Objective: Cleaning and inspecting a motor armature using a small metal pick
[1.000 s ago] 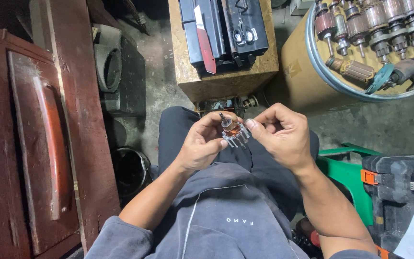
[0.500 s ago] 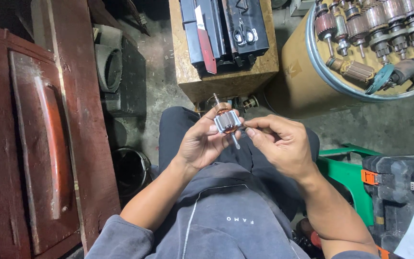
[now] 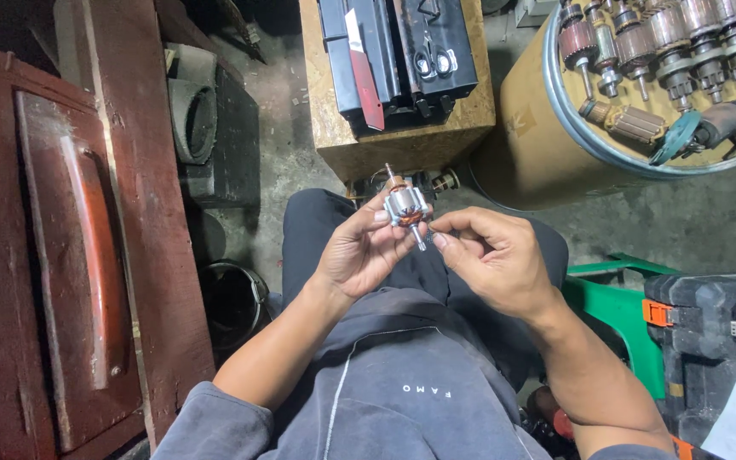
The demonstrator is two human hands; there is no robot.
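Observation:
I hold a small motor armature [image 3: 405, 207] with a silver core, copper windings and a thin steel shaft, in front of my lap. My left hand [image 3: 361, 254] grips its body between thumb and fingers. My right hand [image 3: 489, 262] pinches the lower end of the shaft at the fingertips. The armature stands nearly upright, its shaft tilted slightly left at the top. My knees in dark trousers [image 3: 325, 223] lie below it.
A wooden block [image 3: 402, 136] ahead carries black boxes and scissors [image 3: 433, 61]. A round drum [image 3: 547, 145] at upper right holds several more armatures [image 3: 675, 43]. A dark red wooden cabinet [image 3: 70, 247] stands left. A green stand [image 3: 623, 307] and black case [image 3: 709, 332] are right.
The armature has been turned from lying crosswise between both hands to nearly upright. My right hand slid off its body down to the shaft's lower end.

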